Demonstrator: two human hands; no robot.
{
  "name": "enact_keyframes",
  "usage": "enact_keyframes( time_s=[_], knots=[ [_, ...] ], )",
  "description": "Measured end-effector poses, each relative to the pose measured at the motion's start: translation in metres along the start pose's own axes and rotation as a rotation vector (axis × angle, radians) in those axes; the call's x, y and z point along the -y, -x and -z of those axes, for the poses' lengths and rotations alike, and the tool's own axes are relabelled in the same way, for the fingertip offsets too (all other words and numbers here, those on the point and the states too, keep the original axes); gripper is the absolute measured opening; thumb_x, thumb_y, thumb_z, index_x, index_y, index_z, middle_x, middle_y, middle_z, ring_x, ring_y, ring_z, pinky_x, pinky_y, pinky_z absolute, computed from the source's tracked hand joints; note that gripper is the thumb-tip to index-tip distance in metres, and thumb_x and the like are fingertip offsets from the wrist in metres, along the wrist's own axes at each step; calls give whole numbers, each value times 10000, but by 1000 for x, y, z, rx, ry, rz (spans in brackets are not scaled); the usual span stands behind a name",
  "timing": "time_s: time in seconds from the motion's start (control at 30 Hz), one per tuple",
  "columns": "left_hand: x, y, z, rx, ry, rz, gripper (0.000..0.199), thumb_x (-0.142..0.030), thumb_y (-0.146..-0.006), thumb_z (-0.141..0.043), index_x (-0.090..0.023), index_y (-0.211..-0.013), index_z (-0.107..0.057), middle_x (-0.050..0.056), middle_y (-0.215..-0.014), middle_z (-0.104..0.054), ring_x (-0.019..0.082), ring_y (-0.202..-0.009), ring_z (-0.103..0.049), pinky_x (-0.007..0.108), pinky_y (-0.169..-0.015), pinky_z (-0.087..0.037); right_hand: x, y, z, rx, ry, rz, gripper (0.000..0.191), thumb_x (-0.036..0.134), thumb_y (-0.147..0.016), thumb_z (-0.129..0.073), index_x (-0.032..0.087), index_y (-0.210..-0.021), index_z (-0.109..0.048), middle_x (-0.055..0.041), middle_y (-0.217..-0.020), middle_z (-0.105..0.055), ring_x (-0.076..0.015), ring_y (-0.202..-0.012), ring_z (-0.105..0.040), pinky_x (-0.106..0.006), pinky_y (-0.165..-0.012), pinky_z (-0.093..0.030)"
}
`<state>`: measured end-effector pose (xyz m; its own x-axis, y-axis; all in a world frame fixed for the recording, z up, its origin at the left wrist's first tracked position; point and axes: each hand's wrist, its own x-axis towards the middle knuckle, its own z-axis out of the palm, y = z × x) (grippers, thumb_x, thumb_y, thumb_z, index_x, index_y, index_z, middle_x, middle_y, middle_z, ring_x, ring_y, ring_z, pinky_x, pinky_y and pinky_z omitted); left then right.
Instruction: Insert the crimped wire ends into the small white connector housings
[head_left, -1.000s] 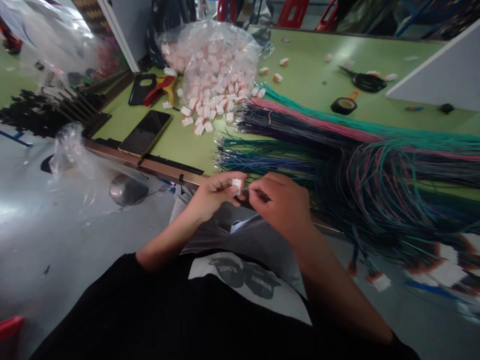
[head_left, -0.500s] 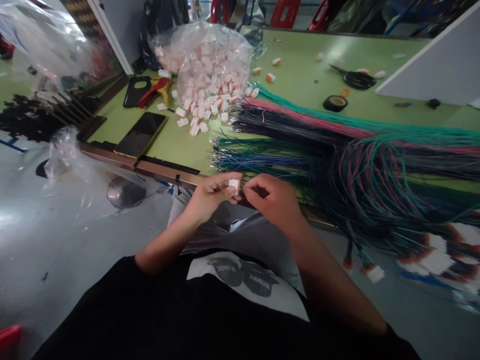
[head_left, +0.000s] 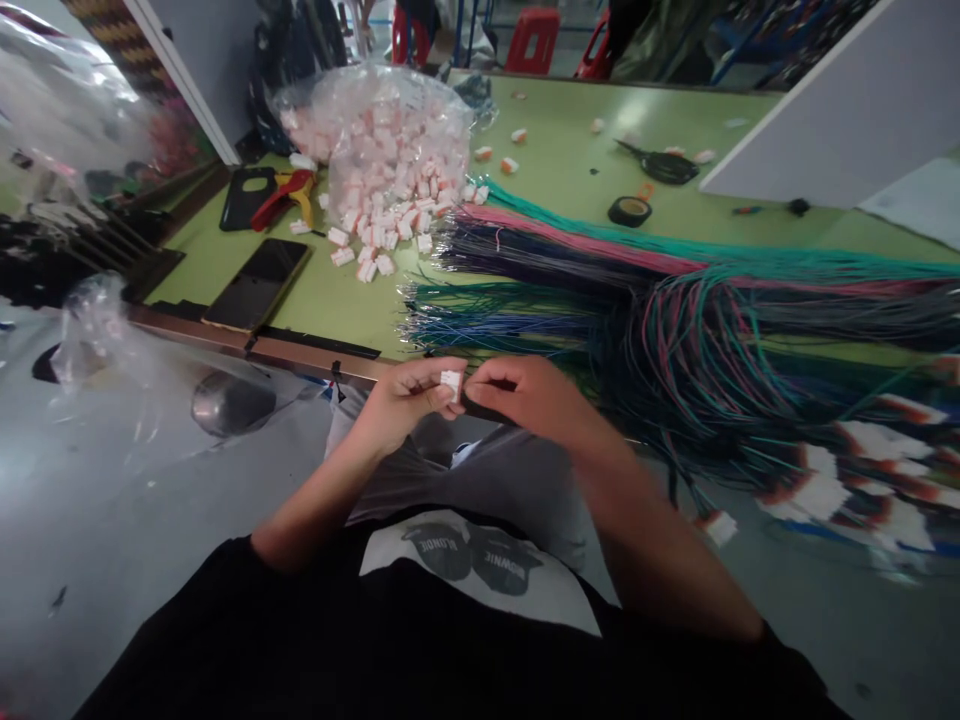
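Observation:
Between the thumb and fingers of my left hand (head_left: 409, 400) is a small white and orange connector housing (head_left: 451, 384), held just in front of the table edge. My right hand (head_left: 529, 400) is closed in a pinch right beside the housing's right side. Whatever lies between those fingertips is too small and hidden to make out. Just beyond both hands, a bundle of green and blue wires (head_left: 517, 322) with metal terminal tips lies on the table. Pink, teal and dark wires (head_left: 570, 240) are heaped behind it.
A clear plastic bag (head_left: 397, 130) spills many connector housings. Left of it lie a phone (head_left: 257, 284), a black case (head_left: 244, 198) and a red and yellow tool (head_left: 285, 198). Black tape (head_left: 629, 210) and scissors (head_left: 664, 166) sit farther back. Wired connectors (head_left: 814, 485) hang at the right edge.
The whole view has shifted, so the table things appear farther left. My hands keep the same pose, the right fingertips still close beside the connector housing.

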<state>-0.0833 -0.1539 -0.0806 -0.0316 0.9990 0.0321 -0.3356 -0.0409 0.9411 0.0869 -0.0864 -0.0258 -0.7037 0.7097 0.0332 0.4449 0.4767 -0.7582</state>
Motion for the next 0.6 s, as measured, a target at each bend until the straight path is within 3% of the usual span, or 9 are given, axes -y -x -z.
enact_keyframes(
  time_s=[0.03,0.1,0.17,0.2,0.33,0.47,0.6],
  knots=[
    [0,0,1,8,5,-4,307,-334,-685,-817,-174,-938,-749,-10,-663,-700,114,-569,-657,226,-544,-548,-4,-4,11,-23,55,18,174,258,-812,-562,201,-715,-694,-5,-741,-717,-137,-691,-611,-249,-633,-405],
    [2,-1,2,16,14,-13,331,-352,-686,-816,-175,-956,-746,-12,-655,-693,111,-561,-656,213,-524,-538,-18,-15,35,-210,254,0,198,255,-823,-542,209,-725,-709,-33,-776,-724,-169,-730,-620,-277,-646,-410],
    [2,-2,3,13,11,-8,341,-357,-691,-811,-174,-971,-743,-12,-654,-689,110,-559,-655,209,-518,-535,-38,-31,54,-424,514,-99,214,203,-797,-535,215,-673,-709,-66,-737,-710,-194,-694,-597,-305,-616,-384],
    [3,-2,4,12,2,1,337,-353,-698,-806,-173,-976,-741,-10,-656,-689,110,-561,-655,212,-522,-539,-49,-40,61,-453,609,-131,218,181,-782,-536,221,-664,-715,-78,-724,-705,-202,-678,-587,-314,-602,-372],
    [3,-1,5,23,-35,18,306,-324,-719,-785,-179,-985,-739,-4,-671,-693,115,-580,-659,226,-542,-552,-75,-67,67,-353,819,-183,237,115,-724,-561,228,-766,-766,-103,-831,-729,-237,-729,-605,-339,-618,-374],
    [2,-1,5,44,-45,19,304,-329,-730,-776,-181,-993,-736,-2,-682,-696,116,-585,-660,226,-546,-553,-76,-72,60,-255,848,-146,248,89,-709,-594,234,-793,-776,-109,-874,-733,-257,-818,-615,-353,-670,-387],
    [2,-1,5,52,-31,23,279,-312,-749,-766,-178,-992,-734,-2,-688,-695,117,-594,-664,230,-557,-555,-73,-67,61,-289,784,-124,207,104,-729,-586,226,-731,-752,-104,-846,-724,-258,-843,-619,-356,-698,-397]
  ],
)
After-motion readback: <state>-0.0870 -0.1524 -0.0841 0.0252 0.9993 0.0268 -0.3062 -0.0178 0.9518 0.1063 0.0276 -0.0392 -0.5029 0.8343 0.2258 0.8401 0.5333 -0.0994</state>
